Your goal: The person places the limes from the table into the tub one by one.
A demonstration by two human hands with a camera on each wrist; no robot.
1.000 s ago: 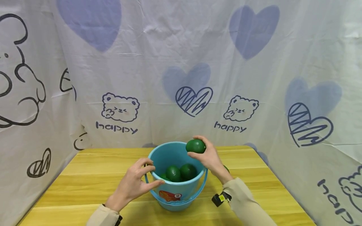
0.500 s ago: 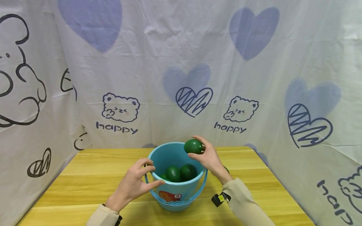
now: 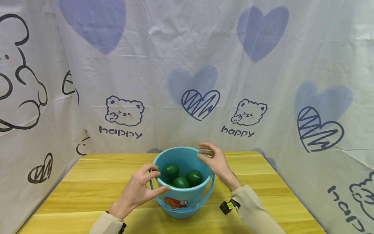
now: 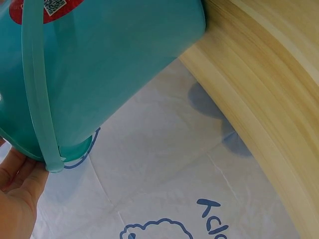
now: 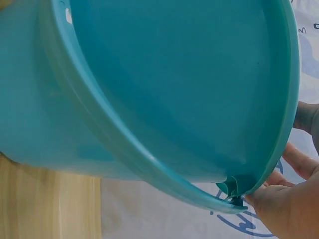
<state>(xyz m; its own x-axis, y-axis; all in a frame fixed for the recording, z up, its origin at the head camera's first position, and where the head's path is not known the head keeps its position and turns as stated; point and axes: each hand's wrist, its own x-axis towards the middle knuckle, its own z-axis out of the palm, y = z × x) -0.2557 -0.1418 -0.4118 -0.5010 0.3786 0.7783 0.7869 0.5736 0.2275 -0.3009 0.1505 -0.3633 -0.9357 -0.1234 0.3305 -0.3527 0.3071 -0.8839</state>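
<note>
A light-blue bucket (image 3: pixel 182 203) stands upright on the table. Inside lie several smooth, dark-green oval fruits that look like avocados: one at the back left (image 3: pixel 171 170), one at the front (image 3: pixel 181 182) and one at the right (image 3: pixel 194 177). My left hand (image 3: pixel 137 188) touches the bucket's left rim, thumb and fingers spread apart. Close to the handle joint, the left wrist view shows these fingers (image 4: pixel 27 177) against the bucket's outside. My right hand (image 3: pixel 216 162) hovers at the right rim, fingers apart and holding nothing. The fruits are out of sight in both wrist views.
Another green fruit (image 3: pixel 234 175) shows as a sliver behind my right wrist. The bucket's handle (image 3: pixel 211 191) hangs down in front. Under everything is a yellow wood-grain table (image 3: pixel 263 195), with a printed white cloth (image 3: pixel 163 81) behind and at the sides.
My right hand has let go of the green fruit it held above the bucket, and a fruit now lies at the back left inside. My left hand has stayed in place.
</note>
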